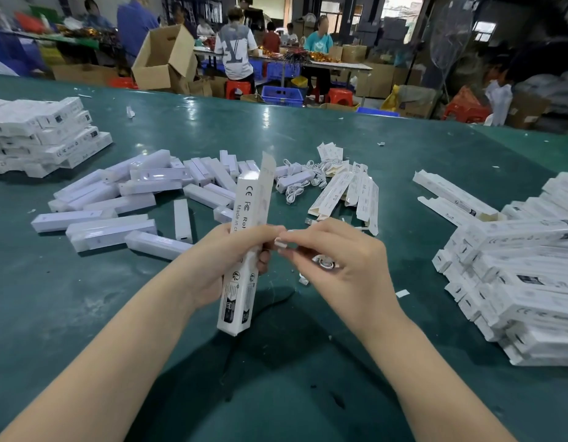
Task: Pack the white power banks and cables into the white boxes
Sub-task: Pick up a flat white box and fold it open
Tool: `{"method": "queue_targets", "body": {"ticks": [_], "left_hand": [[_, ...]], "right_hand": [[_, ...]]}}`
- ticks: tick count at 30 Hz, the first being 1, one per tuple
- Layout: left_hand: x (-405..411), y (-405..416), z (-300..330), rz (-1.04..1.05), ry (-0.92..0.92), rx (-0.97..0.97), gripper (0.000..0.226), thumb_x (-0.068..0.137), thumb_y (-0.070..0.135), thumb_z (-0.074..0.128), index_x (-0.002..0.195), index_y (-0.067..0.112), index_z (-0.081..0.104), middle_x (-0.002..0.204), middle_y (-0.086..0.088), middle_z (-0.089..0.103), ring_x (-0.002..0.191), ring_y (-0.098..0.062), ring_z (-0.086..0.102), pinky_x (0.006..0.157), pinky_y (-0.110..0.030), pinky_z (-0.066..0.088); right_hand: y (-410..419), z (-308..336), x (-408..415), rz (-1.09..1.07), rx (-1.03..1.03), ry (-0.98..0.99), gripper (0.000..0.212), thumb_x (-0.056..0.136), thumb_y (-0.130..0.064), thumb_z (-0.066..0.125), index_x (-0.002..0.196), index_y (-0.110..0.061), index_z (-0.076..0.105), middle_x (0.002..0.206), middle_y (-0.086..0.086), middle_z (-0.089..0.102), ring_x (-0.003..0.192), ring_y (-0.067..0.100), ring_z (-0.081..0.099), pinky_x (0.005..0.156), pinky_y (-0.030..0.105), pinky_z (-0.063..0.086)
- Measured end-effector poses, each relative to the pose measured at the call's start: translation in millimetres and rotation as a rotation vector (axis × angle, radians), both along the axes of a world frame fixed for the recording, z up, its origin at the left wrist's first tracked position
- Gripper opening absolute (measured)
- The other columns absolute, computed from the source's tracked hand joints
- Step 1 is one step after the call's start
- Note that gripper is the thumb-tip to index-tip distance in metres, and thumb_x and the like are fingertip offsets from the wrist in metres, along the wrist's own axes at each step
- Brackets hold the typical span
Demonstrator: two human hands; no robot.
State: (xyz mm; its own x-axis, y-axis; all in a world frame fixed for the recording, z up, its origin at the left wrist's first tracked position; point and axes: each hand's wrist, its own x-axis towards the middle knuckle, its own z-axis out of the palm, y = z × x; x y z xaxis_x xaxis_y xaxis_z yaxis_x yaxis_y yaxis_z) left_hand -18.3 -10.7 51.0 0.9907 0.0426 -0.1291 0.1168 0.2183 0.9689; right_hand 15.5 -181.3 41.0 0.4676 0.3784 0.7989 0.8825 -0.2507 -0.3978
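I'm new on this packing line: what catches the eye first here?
Centre stage, the left hand grips an upright white box with its top flap open, while the right hand holds a coiled cable beside it. Loose power banks litter the green table behind.

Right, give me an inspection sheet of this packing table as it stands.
Surface: green table, paper scraps scattered.
Job's things: loose power banks mid-left; flat boxes centre; box stacks far left and right.
Clutter: paper scrap near right wrist.
Grippers: left hand grips an open-flapped white box upright; right hand pinches at it, coiled cable in its palm.
Cables: white cable pile centre.
Surroundings: seated workers, cardboard cartons, blue crates, red stools.
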Motion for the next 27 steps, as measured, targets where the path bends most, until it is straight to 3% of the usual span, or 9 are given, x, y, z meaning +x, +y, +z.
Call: {"method": "queue_targets", "body": {"ticks": [2,4,7,10,12,14,15,22,27], "left_hand": [[0,-1,0,0.117,-0.031,0.105,0.023,0.073,0.026,0.082,0.083,0.014,0.067,0.064,0.006,0.061,0.052,-0.007,0.051,0.054,-0.016,0.046],[2,0,-2,0.325,-0.105,0.507,0.014,0.079,0.031,0.077,0.078,0.022,0.067,0.057,0.013,0.062,0.048,0.001,0.051,0.051,-0.011,0.042],[1,2,-6,0.469,-0.249,1.089,0.026,0.082,0.032,0.071,0.065,0.028,0.052,0.056,0.010,0.050,0.052,-0.005,0.043,0.051,-0.024,0.033],[1,3,-9,0.449,-0.410,1.305,0.043,0.080,0.022,0.072,0.061,0.034,0.035,0.058,0.011,0.039,0.057,-0.013,0.036,0.053,-0.030,0.026],[1,3,-9,0.434,-0.493,1.387,0.031,0.077,0.016,0.072,0.065,0.031,0.047,0.062,0.010,0.045,0.061,-0.022,0.043,0.053,-0.029,0.031],[1,4,-10,0.446,-0.549,1.436,0.011,0.074,0.013,0.073,0.078,0.017,0.064,0.069,0.004,0.057,0.065,-0.027,0.052,0.054,-0.030,0.041],[1,4,-10,0.451,-0.566,1.444,0.012,0.073,0.012,0.074,0.082,0.015,0.067,0.071,0.002,0.060,0.066,-0.026,0.053,0.054,-0.029,0.041],[1,5,-14,0.514,-0.588,1.388,0.013,0.071,0.010,0.076,0.080,0.015,0.068,0.069,0.003,0.058,0.061,-0.017,0.035,0.054,-0.026,0.037],[1,10,-15,0.448,-0.608,1.494,0.018,0.069,0.011,0.081,0.083,0.016,0.070,0.072,0.002,0.061,0.062,-0.026,0.055,0.051,-0.027,0.037]], "right_hand": [[0,4,-1,0.009,0.151,0.121,0.017,0.080,-0.004,0.079,0.095,-0.012,0.078,0.080,0.004,0.072,0.070,0.014,0.066,0.067,0.021,0.053],[-2,9,-2,0.058,0.352,0.340,0.017,0.080,-0.007,0.079,0.091,-0.020,0.078,0.081,0.000,0.075,0.069,0.013,0.069,0.067,0.021,0.054],[-7,17,-3,0.089,0.570,0.555,0.014,0.079,-0.012,0.080,0.086,-0.024,0.077,0.076,-0.002,0.075,0.057,0.012,0.066,0.055,0.018,0.049],[-9,21,-2,0.095,0.590,0.620,0.012,0.080,-0.012,0.080,0.090,-0.015,0.076,0.073,-0.002,0.073,0.046,0.011,0.056,0.048,0.016,0.042],[-10,21,-2,0.101,0.579,0.651,0.015,0.080,-0.011,0.079,0.093,-0.018,0.075,0.074,-0.002,0.073,0.043,0.012,0.050,0.046,0.018,0.043],[-9,21,-2,0.076,0.540,0.659,0.020,0.080,-0.012,0.079,0.096,-0.024,0.075,0.073,0.000,0.072,0.042,0.012,0.047,0.046,0.019,0.043],[-9,20,-2,0.066,0.522,0.657,0.021,0.080,-0.012,0.079,0.097,-0.025,0.075,0.073,0.001,0.072,0.042,0.011,0.046,0.046,0.018,0.043],[-9,19,-2,0.050,0.405,0.687,0.020,0.078,-0.014,0.082,0.085,-0.031,0.074,0.067,-0.005,0.072,0.045,0.004,0.051,0.046,0.012,0.038],[-14,21,4,0.104,0.201,0.799,0.014,0.079,-0.017,0.081,0.083,-0.027,0.071,0.065,-0.003,0.070,0.040,0.005,0.042,0.043,0.010,0.033]]}}
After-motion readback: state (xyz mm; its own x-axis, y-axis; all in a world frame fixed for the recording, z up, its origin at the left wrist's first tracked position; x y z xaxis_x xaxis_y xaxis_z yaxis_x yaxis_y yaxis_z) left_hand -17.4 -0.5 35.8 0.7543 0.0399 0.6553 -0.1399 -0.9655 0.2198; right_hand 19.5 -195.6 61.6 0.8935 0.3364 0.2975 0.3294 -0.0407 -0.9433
